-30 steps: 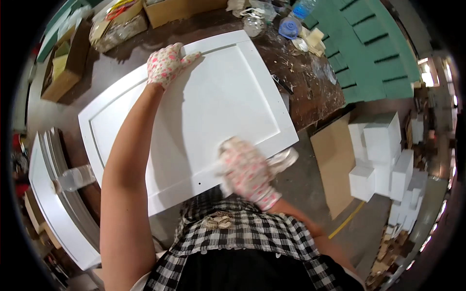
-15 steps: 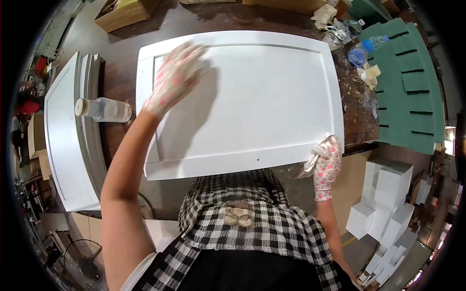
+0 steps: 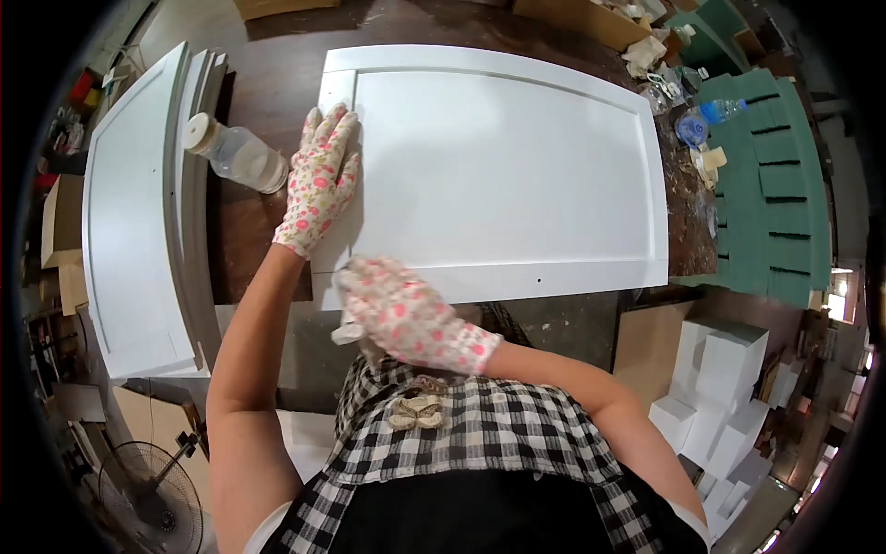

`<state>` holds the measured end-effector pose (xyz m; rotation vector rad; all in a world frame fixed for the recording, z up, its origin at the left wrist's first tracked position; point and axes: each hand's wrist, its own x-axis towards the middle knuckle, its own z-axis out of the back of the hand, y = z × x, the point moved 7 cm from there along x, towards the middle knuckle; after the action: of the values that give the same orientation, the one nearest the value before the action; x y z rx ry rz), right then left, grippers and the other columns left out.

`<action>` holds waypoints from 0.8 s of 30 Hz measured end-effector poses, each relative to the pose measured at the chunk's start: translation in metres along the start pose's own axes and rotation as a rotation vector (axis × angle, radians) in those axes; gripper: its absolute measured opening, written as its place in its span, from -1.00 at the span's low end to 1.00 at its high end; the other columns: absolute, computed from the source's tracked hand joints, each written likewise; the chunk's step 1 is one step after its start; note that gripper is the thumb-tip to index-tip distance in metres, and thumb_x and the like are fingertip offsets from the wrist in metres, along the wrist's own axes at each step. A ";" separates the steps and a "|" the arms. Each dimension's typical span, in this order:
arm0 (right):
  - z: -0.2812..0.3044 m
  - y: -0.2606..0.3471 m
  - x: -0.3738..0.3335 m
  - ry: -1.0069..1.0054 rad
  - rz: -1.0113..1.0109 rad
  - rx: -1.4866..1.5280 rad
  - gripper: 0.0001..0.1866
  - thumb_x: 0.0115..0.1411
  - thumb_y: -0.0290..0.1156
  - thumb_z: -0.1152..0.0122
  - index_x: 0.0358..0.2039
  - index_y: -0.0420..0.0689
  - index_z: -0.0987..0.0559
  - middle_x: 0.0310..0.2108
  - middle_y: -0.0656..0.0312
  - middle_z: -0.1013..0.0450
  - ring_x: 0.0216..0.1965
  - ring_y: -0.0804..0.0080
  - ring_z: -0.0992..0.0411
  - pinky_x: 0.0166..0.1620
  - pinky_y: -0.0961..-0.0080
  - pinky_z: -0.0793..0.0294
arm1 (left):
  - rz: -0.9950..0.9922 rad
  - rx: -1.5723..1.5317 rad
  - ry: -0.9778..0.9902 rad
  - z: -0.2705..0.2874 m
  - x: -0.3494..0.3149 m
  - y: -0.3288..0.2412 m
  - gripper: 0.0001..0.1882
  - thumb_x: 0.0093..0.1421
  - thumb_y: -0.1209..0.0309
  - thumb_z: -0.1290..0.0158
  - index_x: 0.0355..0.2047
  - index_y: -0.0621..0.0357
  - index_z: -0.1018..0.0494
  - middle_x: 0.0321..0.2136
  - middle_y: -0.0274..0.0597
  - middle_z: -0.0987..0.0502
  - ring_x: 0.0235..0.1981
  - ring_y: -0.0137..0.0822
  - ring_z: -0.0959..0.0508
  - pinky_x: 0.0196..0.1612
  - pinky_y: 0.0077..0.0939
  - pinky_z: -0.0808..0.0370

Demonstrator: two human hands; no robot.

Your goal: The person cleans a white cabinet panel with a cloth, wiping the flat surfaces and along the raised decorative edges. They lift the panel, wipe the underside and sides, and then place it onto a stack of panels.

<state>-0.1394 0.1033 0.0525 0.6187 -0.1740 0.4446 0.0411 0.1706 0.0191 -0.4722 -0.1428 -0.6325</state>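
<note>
A white framed panel (image 3: 508,175), like a cabinet door, lies flat in front of me on the dark brown table. My left hand (image 3: 318,180), in a floral glove, rests on the panel's left frame strip with fingers stretched out, holding nothing. At the panel's near left corner, my right hand (image 3: 411,314) in a matching glove is closed on a white cloth (image 3: 347,331); it is a little blurred, and part of the cloth is hidden under the fingers. Just left of my left hand is a clear bottle (image 3: 249,159) with a cream cap, tilted.
More white panels (image 3: 138,222) stand stacked at the left. Beyond the panel's right end are plastic bottles (image 3: 690,127) and a green slotted piece (image 3: 775,194). Cardboard boxes (image 3: 591,23) line the far side. White blocks (image 3: 724,369) sit lower right, a fan (image 3: 152,499) lower left.
My right hand has swept left with the cloth, from the near right corner to the near left one. My left hand has settled on the left strip. The panel appears shifted right in view.
</note>
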 end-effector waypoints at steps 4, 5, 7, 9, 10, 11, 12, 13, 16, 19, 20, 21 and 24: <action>0.012 -0.005 -0.004 -0.033 0.086 0.153 -0.76 0.08 -0.40 -0.14 -0.23 -0.21 -0.53 -0.08 0.01 -0.48 0.05 0.00 -0.42 0.18 0.14 -0.36 | -0.048 -0.039 -0.100 0.005 -0.006 0.008 -0.47 0.20 0.39 0.02 0.21 0.10 -0.26 0.29 -0.12 -0.17 0.34 0.06 -0.06 0.28 -0.01 -0.11; 0.026 -0.016 -0.021 -0.048 -0.039 0.101 -0.76 0.07 -0.37 -0.17 -0.24 -0.18 -0.53 -0.09 0.02 -0.49 0.03 0.01 -0.43 0.16 0.12 -0.38 | -0.045 -0.046 -0.117 0.007 -0.011 0.012 -0.47 0.19 0.38 0.01 0.20 0.10 -0.27 0.28 -0.12 -0.19 0.33 0.07 -0.07 0.28 -0.01 -0.11; 0.040 -0.041 -0.065 -0.116 -0.097 -0.102 -0.66 0.17 -0.22 -0.13 -0.11 -0.13 -0.53 -0.03 0.02 -0.45 0.07 0.02 -0.40 0.20 0.09 -0.32 | -0.022 -0.096 -0.116 0.008 -0.012 0.011 -0.49 0.20 0.41 0.03 0.20 0.06 -0.29 0.28 -0.10 -0.20 0.34 0.10 -0.04 0.32 -0.05 -0.07; 0.030 -0.043 -0.066 0.031 -0.191 -0.179 -0.61 0.17 -0.21 -0.15 -0.06 -0.17 -0.50 0.05 0.00 -0.40 0.15 0.01 -0.33 0.24 0.05 -0.25 | 0.032 -0.111 -0.089 0.007 -0.010 0.003 -0.54 0.25 0.38 0.06 0.18 0.04 -0.32 0.26 -0.16 -0.24 0.33 0.05 -0.08 0.30 -0.07 -0.09; 0.028 -0.034 -0.047 0.037 -0.170 -0.142 -0.60 0.14 -0.24 -0.16 -0.06 -0.19 -0.50 0.06 -0.02 -0.39 0.18 0.00 -0.30 0.25 0.05 -0.24 | 0.050 -0.121 -0.087 0.008 -0.008 0.002 -0.56 0.27 0.37 0.07 0.17 0.03 -0.33 0.26 -0.19 -0.24 0.33 0.03 -0.09 0.29 -0.08 -0.09; 0.010 -0.023 -0.031 0.084 -0.103 -0.067 -0.59 0.12 -0.27 -0.16 -0.06 -0.20 -0.49 0.07 -0.03 -0.38 0.19 0.01 -0.28 0.25 0.04 -0.23 | 0.053 -0.110 -0.093 0.006 -0.009 0.003 -0.58 0.28 0.36 0.08 0.16 0.02 -0.34 0.26 -0.20 -0.24 0.33 0.02 -0.09 0.29 -0.09 -0.08; -0.007 -0.011 -0.013 0.127 -0.039 -0.001 -0.58 0.09 -0.29 -0.16 -0.05 -0.21 -0.48 0.07 -0.03 -0.38 0.21 0.01 -0.26 0.25 0.04 -0.22 | 0.048 -0.103 -0.103 0.004 -0.008 0.003 -0.59 0.30 0.35 0.09 0.16 0.02 -0.35 0.26 -0.22 -0.24 0.33 0.01 -0.09 0.28 -0.10 -0.08; -0.019 0.005 0.010 0.153 0.063 -0.007 -0.57 0.06 -0.32 -0.17 -0.05 -0.21 -0.48 0.06 -0.03 -0.38 0.19 -0.01 -0.28 0.24 0.04 -0.24 | 0.038 -0.096 -0.095 0.003 -0.004 0.001 -0.59 0.29 0.34 0.08 0.15 0.03 -0.35 0.26 -0.21 -0.24 0.33 0.02 -0.09 0.28 -0.10 -0.08; -0.032 0.030 0.034 0.174 0.195 -0.002 -0.57 0.04 -0.35 -0.16 -0.06 -0.22 -0.48 0.06 -0.03 -0.38 0.16 -0.02 -0.31 0.21 0.05 -0.28 | 0.039 -0.112 -0.090 0.004 -0.002 -0.001 -0.59 0.29 0.34 0.08 0.15 0.03 -0.35 0.25 -0.21 -0.24 0.32 0.02 -0.10 0.28 -0.09 -0.10; -0.012 0.014 0.010 0.100 0.142 -0.016 -0.62 0.08 -0.32 -0.14 -0.10 -0.21 -0.49 0.05 -0.02 -0.39 0.14 -0.01 -0.33 0.19 0.06 -0.31 | 0.059 -0.094 -0.081 0.003 -0.005 0.003 -0.58 0.28 0.33 0.06 0.16 0.03 -0.34 0.25 -0.19 -0.24 0.32 0.03 -0.11 0.26 -0.08 -0.12; 0.001 -0.003 -0.009 0.041 0.072 -0.023 -0.65 0.10 -0.29 -0.12 -0.12 -0.20 -0.50 0.04 -0.01 -0.40 0.13 0.00 -0.34 0.19 0.08 -0.32 | 0.083 -0.080 -0.071 0.004 -0.010 0.009 -0.57 0.28 0.32 0.06 0.16 0.03 -0.34 0.25 -0.19 -0.24 0.32 0.03 -0.11 0.26 -0.08 -0.13; 0.019 -0.023 -0.032 -0.001 -0.009 -0.090 -0.69 0.13 -0.27 -0.10 -0.16 -0.16 -0.53 0.01 0.00 -0.42 0.12 0.00 -0.35 0.18 0.08 -0.33 | 0.095 -0.076 -0.077 0.006 -0.011 0.010 -0.57 0.28 0.32 0.06 0.16 0.03 -0.34 0.25 -0.19 -0.24 0.32 0.03 -0.11 0.26 -0.08 -0.13; 0.095 -0.086 -0.122 -0.269 -0.367 -0.257 -0.76 0.18 -0.26 0.02 -0.29 -0.05 -0.59 -0.06 0.04 -0.47 0.06 0.01 -0.38 0.16 0.09 -0.34 | 0.047 -0.092 -0.112 0.009 -0.009 0.003 -0.56 0.27 0.32 0.04 0.16 0.03 -0.34 0.25 -0.18 -0.25 0.32 0.03 -0.12 0.27 -0.09 -0.13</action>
<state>-0.2119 -0.0581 0.0490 0.4417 -0.3605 -0.0192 0.0358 0.1815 0.0240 -0.5984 -0.2086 -0.5682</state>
